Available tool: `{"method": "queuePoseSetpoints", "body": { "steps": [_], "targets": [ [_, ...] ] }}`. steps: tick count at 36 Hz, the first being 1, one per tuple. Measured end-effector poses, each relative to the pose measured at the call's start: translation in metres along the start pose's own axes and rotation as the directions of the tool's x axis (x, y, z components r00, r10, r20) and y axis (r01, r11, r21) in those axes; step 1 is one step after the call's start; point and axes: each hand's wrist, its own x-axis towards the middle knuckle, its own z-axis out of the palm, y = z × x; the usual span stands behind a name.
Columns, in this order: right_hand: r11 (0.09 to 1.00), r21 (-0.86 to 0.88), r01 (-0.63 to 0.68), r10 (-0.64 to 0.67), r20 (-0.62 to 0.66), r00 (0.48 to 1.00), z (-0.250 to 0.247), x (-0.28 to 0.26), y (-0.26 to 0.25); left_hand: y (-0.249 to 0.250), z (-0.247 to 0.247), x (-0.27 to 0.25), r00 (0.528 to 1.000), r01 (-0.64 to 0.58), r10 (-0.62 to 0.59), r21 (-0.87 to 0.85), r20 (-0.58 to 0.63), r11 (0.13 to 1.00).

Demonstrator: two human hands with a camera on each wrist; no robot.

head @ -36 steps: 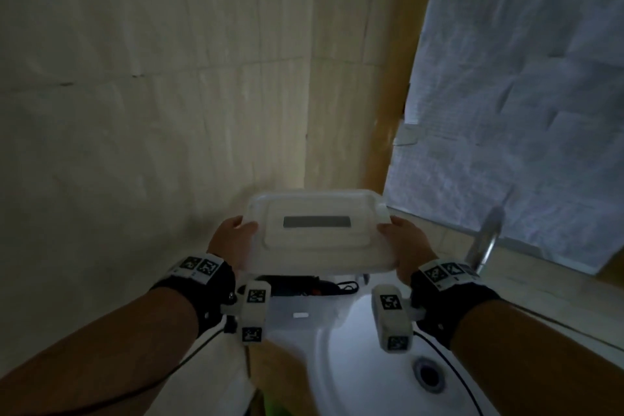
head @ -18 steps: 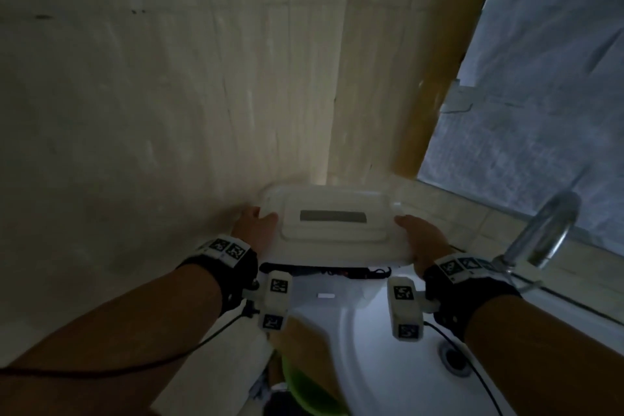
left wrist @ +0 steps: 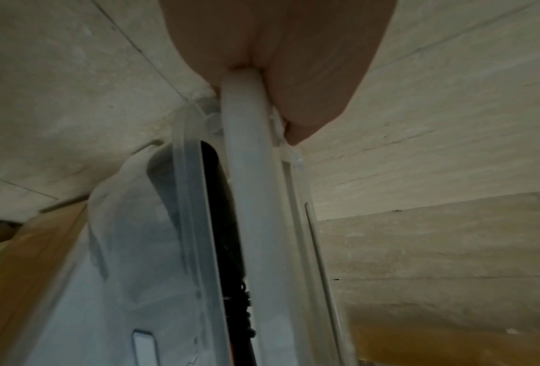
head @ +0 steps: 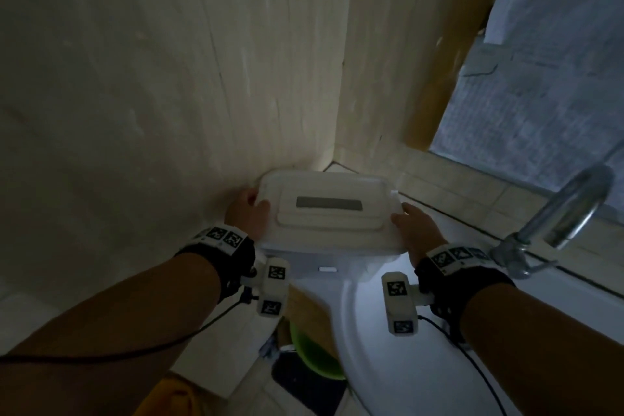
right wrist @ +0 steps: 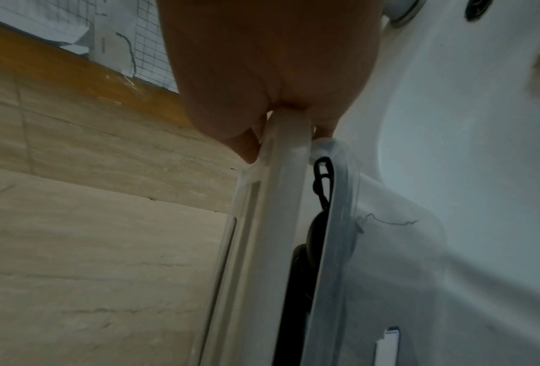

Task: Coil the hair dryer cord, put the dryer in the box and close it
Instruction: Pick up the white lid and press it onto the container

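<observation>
1. The clear plastic storage box (head: 332,255) sits on the back edge of the white ceramic washbasin (head: 388,331), in the corner of the beige tiled wall (head: 169,94). The black hair dryer (right wrist: 306,267) and its coiled black cord (right wrist: 323,183) lie inside, below the fingertips.
2. The translucent white rectangular lid (head: 326,211) hovers just over the box rim, a dark gap showing between them in both wrist views. The step in hand looks like seating the lid: lower it level, line up all corners with the rim, then press down evenly so neither end rides up.
3. The left hand (head: 248,216) pinches the lid's left short edge, thumb on top and fingers (left wrist: 200,62) underneath.
4. The right hand (head: 413,230) clamps the lid's right short edge likewise, with the box rim just under its fingers.
5. The cord loop near the right rim should stay tucked in, or it may get trapped.
</observation>
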Motion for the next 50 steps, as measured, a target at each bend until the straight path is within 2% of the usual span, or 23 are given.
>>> {"method": "queuePoseSetpoints", "body": {
  "steps": [6,12,18,23,30,43,47,50],
  "targets": [
    [0.998,-0.065,-0.017,0.016,-0.015,1.000,0.005,0.000,-0.001,-0.007,0.001,0.006,1.000,0.008,-0.008,0.003,-0.005,1.000],
    [0.989,-0.147,0.019,-0.023,-0.026,0.999,0.008,0.005,0.002,-0.005,-0.002,0.012,1.000,0.003,-0.005,0.082,0.018,0.997],
    [0.972,-0.237,0.012,-0.027,-0.056,0.998,0.005,0.011,0.008,-0.010,-0.003,0.012,0.998,0.058,-0.059,0.087,0.011,0.995],
    [0.954,-0.299,-0.005,-0.025,-0.097,0.995,0.002,0.012,0.008,-0.008,0.000,0.010,0.996,0.007,-0.019,0.143,0.087,0.990],
    [0.914,-0.405,0.014,-0.040,-0.057,0.998,-0.005,0.008,0.002,-0.002,-0.005,0.010,0.992,-0.043,0.014,0.232,0.125,0.972],
    [0.923,-0.383,0.014,-0.027,-0.027,0.999,-0.017,0.003,-0.004,0.007,-0.014,0.008,0.989,-0.033,-0.016,0.321,0.148,0.946],
    [0.940,-0.336,-0.058,0.044,-0.049,0.998,-0.014,0.007,-0.001,0.009,-0.013,0.006,0.991,0.018,-0.061,0.342,0.117,0.939],
    [0.965,-0.178,-0.191,0.184,-0.054,0.981,-0.012,0.008,-0.004,0.012,-0.010,0.004,0.984,0.094,-0.138,0.329,0.113,0.940]
  ]
}}
